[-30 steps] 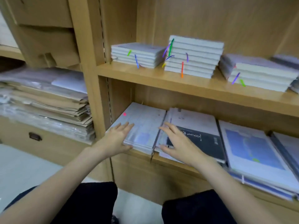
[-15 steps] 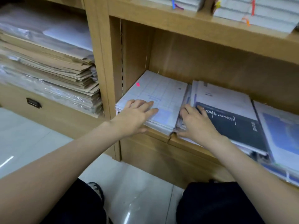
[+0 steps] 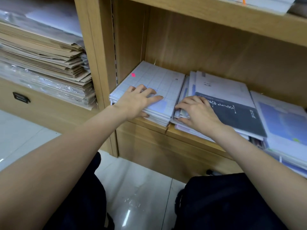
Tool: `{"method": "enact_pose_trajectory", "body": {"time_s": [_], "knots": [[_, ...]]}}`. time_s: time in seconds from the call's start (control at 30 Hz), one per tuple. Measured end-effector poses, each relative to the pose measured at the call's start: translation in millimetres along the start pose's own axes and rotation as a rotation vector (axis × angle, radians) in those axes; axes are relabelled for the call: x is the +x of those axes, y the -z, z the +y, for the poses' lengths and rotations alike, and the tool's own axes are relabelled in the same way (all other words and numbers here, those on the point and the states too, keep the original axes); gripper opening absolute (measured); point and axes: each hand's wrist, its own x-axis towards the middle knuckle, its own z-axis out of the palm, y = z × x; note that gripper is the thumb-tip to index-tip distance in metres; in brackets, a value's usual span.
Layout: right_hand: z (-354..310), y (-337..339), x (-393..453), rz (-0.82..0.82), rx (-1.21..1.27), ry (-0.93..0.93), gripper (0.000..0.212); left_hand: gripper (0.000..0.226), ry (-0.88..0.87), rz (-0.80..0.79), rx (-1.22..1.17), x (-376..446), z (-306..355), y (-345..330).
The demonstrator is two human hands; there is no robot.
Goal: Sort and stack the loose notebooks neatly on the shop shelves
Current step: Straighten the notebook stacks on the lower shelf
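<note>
Left hand (image 3: 137, 100) lies flat, fingers spread, on the grid stack (image 3: 154, 83) at the shelf's (image 3: 187, 135) left end. Right hand (image 3: 197, 112) curls its fingertips (image 3: 180, 107) into the dark-cover stack's (image 3: 232, 112) edge. Thin, floppy, glossy books likely slide; grip the stack's sides. More stacks (image 3: 282, 123) crowd the right.

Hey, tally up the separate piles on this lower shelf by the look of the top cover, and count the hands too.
Grid-cover pile, under the left hand: 1
Dark-cover pile, under the right hand: 1
Blue-cover pile at the right: 1
Hands: 2
Total: 3 piles in view and 2 hands; the shelf runs on out of frame to the right.
</note>
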Motion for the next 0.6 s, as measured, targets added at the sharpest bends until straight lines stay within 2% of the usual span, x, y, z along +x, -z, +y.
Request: {"method": "enact_pose_trajectory", "body": {"time_s": [0.27,0.47,0.6], "knots": [[6.6,10.4,-12.9,-0.099,-0.028,0.031,0.034,0.078,-0.005,-0.064,-0.212,0.5,-12.0,4.3],[-11.2,2.9,-11.0,-0.136,-0.141,-0.061,0.050,0.068,-0.034,-0.049,-0.093,-3.9,-12.3,1.6],[-20.6,-3.5,-1.8,-0.086,-0.197,-0.112,0.043,0.064,-0.042,-0.030,-0.100,-4.7,-14.3,3.4]]}}
